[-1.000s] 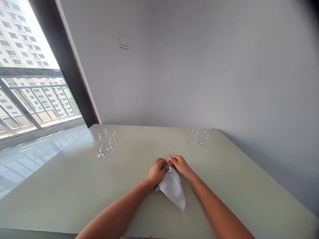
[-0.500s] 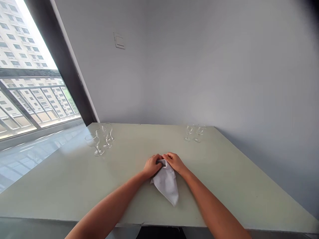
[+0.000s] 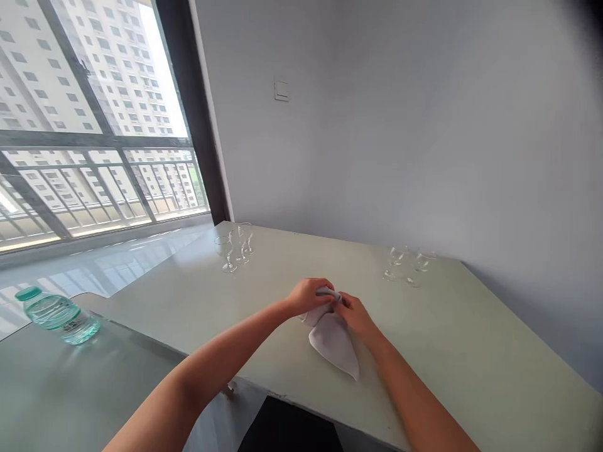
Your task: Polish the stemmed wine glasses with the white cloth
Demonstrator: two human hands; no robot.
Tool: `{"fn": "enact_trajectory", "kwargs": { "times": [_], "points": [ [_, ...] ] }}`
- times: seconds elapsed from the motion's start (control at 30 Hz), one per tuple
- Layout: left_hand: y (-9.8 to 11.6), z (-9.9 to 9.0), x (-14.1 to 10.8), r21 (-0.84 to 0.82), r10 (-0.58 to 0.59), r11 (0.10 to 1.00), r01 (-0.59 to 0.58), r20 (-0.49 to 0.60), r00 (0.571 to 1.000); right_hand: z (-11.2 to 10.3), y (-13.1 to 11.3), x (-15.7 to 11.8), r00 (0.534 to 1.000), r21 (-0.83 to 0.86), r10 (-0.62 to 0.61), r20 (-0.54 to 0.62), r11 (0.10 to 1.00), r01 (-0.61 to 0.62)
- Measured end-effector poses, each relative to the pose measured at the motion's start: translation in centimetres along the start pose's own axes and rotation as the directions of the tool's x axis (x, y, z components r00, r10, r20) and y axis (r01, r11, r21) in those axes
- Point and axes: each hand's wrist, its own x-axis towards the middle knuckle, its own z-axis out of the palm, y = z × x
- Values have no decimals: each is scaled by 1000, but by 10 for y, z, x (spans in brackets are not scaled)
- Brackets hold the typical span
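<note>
A pale lilac-white cloth [image 3: 334, 345] is bunched between my two hands above the pale green tabletop [image 3: 277, 276], its pointed end hanging down toward me. My left hand [image 3: 308, 296] is closed on the upper left of the cloth, a folded edge showing between thumb and fingers. Opposite it, my right hand [image 3: 357, 313] pinches the bunched part from the right. Whether anything is wrapped inside the folds, I cannot tell.
Three stemmed glasses, the nearest one [image 3: 225, 252] plainest to see, stand at the table's far left. Two more glasses [image 3: 418, 267] are at the far right by the wall. On a lower surface at left, a water bottle [image 3: 59, 316] with a green cap appears tilted.
My view has turned left, bringing the bottle and more of the window into sight. My left hand has shifted onto the top of the cloth, whose upper part is now more folded.
</note>
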Motion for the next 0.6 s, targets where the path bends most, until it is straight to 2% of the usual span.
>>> {"fn": "enact_trajectory", "kwargs": {
  "times": [0.07,0.1,0.13,0.17,0.2,0.23,0.27,0.3,0.33,0.37,0.43,0.5,0.6],
  "points": [
    [0,-8,-5,-80,-14,997,4,-118,993,-1,3,1,990,238,141,-31,963,-129],
    [-5,-13,-8,-134,-51,991,20,-234,971,-3,5,3,974,375,223,-43,907,-191],
    [-12,-20,-12,-193,-116,980,44,-378,918,-6,5,4,954,506,295,-58,832,-226],
    [-22,-29,-15,-259,-217,962,87,-532,819,-9,6,6,935,622,345,-84,751,-222],
    [-34,-40,-20,-331,-333,934,137,-661,673,-12,5,7,919,715,376,-115,674,-186],
    [-48,-52,-24,-407,-447,893,193,-747,492,-16,4,9,908,781,392,-148,610,-136],
    [-62,-66,-28,-506,-566,824,257,-766,304,-19,2,10,900,826,398,-177,557,-84],
    [-76,-81,-32,-552,-613,784,282,-762,212,-21,0,11,895,856,400,-198,515,-41],
    [-90,-95,-35,-580,-638,760,294,-751,167,-23,-1,11,891,875,403,-209,483,-13],
    [-102,-109,-37,-604,-661,738,302,-736,143,-24,-3,12,891,886,399,-214,465,5],
    [-122,-131,-38,-639,-699,703,311,-702,138,-24,-3,12,901,886,374,-221,462,25],
    [-134,-144,-36,-659,-725,682,318,-668,170,-23,-2,12,917,865,326,-231,501,40],
    [-144,-152,-32,-654,-729,683,325,-640,243,-22,2,13,933,807,257,-252,587,56]
  ]
}}
